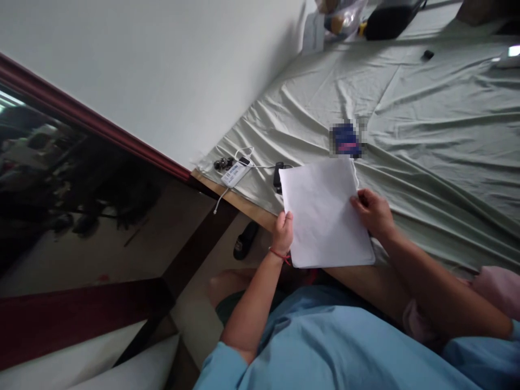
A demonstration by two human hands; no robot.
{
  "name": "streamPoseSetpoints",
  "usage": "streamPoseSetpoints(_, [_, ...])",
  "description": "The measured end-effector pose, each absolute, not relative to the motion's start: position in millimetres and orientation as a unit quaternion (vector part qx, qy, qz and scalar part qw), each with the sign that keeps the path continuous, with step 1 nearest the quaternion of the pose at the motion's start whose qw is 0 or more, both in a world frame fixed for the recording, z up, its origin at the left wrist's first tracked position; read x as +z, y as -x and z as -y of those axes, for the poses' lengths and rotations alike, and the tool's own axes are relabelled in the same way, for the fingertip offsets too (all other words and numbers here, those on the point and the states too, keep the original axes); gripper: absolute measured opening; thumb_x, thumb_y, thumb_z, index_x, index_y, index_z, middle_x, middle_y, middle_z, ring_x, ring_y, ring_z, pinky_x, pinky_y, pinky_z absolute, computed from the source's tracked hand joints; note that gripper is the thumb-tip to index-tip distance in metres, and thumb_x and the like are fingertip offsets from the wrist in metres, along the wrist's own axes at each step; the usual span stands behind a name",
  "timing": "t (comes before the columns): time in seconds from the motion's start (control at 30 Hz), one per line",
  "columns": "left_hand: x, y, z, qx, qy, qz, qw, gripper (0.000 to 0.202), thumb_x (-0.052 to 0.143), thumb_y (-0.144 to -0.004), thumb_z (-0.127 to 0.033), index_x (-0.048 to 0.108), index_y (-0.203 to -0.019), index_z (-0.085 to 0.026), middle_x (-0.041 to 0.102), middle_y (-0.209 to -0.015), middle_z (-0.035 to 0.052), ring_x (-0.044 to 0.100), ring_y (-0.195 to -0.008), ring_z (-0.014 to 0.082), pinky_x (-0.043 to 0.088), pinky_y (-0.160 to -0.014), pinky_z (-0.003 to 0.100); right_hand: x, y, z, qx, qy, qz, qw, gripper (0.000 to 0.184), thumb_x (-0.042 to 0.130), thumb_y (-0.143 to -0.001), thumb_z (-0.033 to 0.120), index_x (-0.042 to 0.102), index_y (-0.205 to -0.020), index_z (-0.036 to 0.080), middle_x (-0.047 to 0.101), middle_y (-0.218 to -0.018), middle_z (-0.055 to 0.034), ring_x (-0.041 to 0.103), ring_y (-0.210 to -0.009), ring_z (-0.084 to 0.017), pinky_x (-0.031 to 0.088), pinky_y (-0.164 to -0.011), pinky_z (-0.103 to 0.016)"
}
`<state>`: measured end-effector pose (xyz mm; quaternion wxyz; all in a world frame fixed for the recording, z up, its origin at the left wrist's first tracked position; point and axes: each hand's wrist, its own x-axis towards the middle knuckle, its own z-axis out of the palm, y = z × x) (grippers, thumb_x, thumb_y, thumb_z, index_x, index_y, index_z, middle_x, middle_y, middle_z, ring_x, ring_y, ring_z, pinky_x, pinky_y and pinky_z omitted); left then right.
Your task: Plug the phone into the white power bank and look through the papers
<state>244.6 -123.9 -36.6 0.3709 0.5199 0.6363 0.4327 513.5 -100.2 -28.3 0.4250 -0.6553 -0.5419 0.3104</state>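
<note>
A stack of white paper sheets (325,214) is held between both hands above the edge of a bed. My left hand (283,230) grips the sheets' left edge, fingers wrapped over it; a red string sits on that wrist. My right hand (371,211) pinches the right edge with thumb on top. The sheets lie partly over the pale green bedsheet (426,135).
A white power bank with a cable (235,172), a small black device (278,176) and a blurred dark blue item (346,140) lie on the bed. Bags (365,19) and a phone (509,57) are at the far end. A black slipper (246,239) is on the floor.
</note>
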Motion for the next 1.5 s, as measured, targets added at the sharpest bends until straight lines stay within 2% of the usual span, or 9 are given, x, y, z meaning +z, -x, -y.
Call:
streamPoseSetpoints(0.17, [-40, -252, 127, 0.385, -0.573, -0.684, 0.236, 0.029, 0.049, -0.100, -0.040, 0.051, -0.079, -0.021, 0.058, -0.068, 0.0012, 0.052, -0.065, 0.0167, 0.037, -0.064, 0.030, -29, -518, 98, 0.258, 0.680, 0.578, 0.370, 0.020, 0.060, -0.080, 0.043, 0.057, -0.075, 0.023, 0.055, -0.065, -0.0010, 0.047, -0.061, -0.017, 0.034, -0.064, -0.032])
streamPoseSetpoints(0.4, [-41, -252, 124, 0.404, -0.555, -0.687, 0.237, 0.023, 0.050, -0.098, -0.036, 0.064, -0.098, -0.018, 0.073, -0.092, 0.0089, 0.066, -0.084, 0.0213, 0.048, -0.077, 0.032, -25, -526, 98, 0.256, 0.694, 0.592, 0.319, 0.019, 0.054, -0.082, 0.040, 0.055, -0.073, 0.024, 0.054, -0.066, -0.0024, 0.045, -0.063, -0.018, 0.031, -0.064, -0.032])
streamPoseSetpoints(0.57, [-45, -252, 127, 0.421, -0.579, -0.654, 0.246, 0.018, 0.055, -0.096, -0.030, 0.061, -0.109, -0.018, 0.071, -0.083, 0.0057, 0.066, -0.074, 0.0190, 0.052, -0.072, 0.031, -22, -528, 98, 0.263, 0.683, 0.605, 0.315, 0.020, 0.052, -0.082, 0.040, 0.050, -0.070, 0.024, 0.050, -0.064, -0.0016, 0.042, -0.061, -0.017, 0.031, -0.064, -0.033])
streamPoseSetpoints(0.7, [-41, -243, 131, 0.408, -0.690, -0.589, 0.100, 0.023, 0.054, -0.095, -0.021, 0.067, -0.115, -0.019, 0.069, -0.113, 0.0130, 0.065, -0.101, 0.0229, 0.053, -0.090, 0.038, -23, -530, 97, 0.264, 0.675, 0.618, 0.304, 0.020, 0.052, -0.082, 0.039, 0.048, -0.069, 0.024, 0.049, -0.062, -0.0010, 0.043, -0.061, -0.017, 0.033, -0.064, -0.033])
streamPoseSetpoints(0.77, [-42, -237, 131, 0.367, -0.741, -0.559, 0.061, 0.020, 0.055, -0.095, -0.018, 0.072, -0.105, -0.020, 0.069, -0.106, 0.0104, 0.063, -0.101, 0.0231, 0.051, -0.093, 0.038, -25, -531, 96, 0.257, 0.677, 0.620, 0.302, 0.020, 0.053, -0.082, 0.039, 0.049, -0.069, 0.024, 0.050, -0.063, -0.0010, 0.044, -0.061, -0.018, 0.034, -0.065, -0.034])
streamPoseSetpoints(0.93, [-55, -234, 131, 0.320, -0.753, -0.569, 0.083, 0.020, 0.057, -0.090, -0.013, 0.072, -0.101, -0.021, 0.070, -0.095, 0.0069, 0.065, -0.091, 0.0211, 0.051, -0.082, 0.032, -31, -530, 94, 0.263, 0.686, 0.579, 0.355, 0.022, 0.063, -0.076, 0.045, 0.060, -0.083, 0.024, 0.064, -0.074, -0.0041, 0.054, -0.067, -0.020, 0.040, -0.067, -0.035])
streamPoseSetpoints(1.1, [-59, -237, 132, 0.330, -0.732, -0.588, 0.099, 0.024, 0.050, -0.095, -0.020, 0.071, -0.107, -0.020, 0.072, -0.097, 0.0094, 0.067, -0.093, 0.0222, 0.050, -0.084, 0.034, -32, -530, 95, 0.280, 0.672, 0.566, 0.387, 0.026, 0.064, -0.078, 0.051, 0.061, -0.075, 0.025, 0.062, -0.066, -0.0028, 0.052, -0.062, -0.019, 0.040, -0.063, -0.034])
streamPoseSetpoints(1.33, [-63, -238, 133, 0.379, -0.670, -0.619, 0.154, 0.031, 0.052, -0.096, -0.030, 0.058, -0.124, -0.016, 0.072, -0.086, 0.0057, 0.066, -0.076, 0.0186, 0.048, -0.076, 0.031, -29, -533, 97, 0.234, 0.691, 0.599, 0.330, 0.027, 0.056, -0.087, 0.044, 0.066, -0.073, 0.024, 0.063, -0.065, -0.0051, 0.053, -0.062, -0.020, 0.035, -0.061, -0.033])
streamPoseSetpoints(1.5, [-65, -239, 131, 0.364, -0.675, -0.627, 0.137, 0.030, 0.053, -0.097, -0.035, 0.060, -0.121, -0.017, 0.072, -0.084, 0.0053, 0.065, -0.075, 0.0183, 0.047, -0.075, 0.030, -25, -532, 100, 0.154, 0.710, 0.617, 0.304, 0.023, 0.054, -0.090, 0.038, 0.073, -0.088, 0.024, 0.073, -0.091, -0.0100, 0.058, -0.073, -0.023, 0.033, -0.063, -0.034])
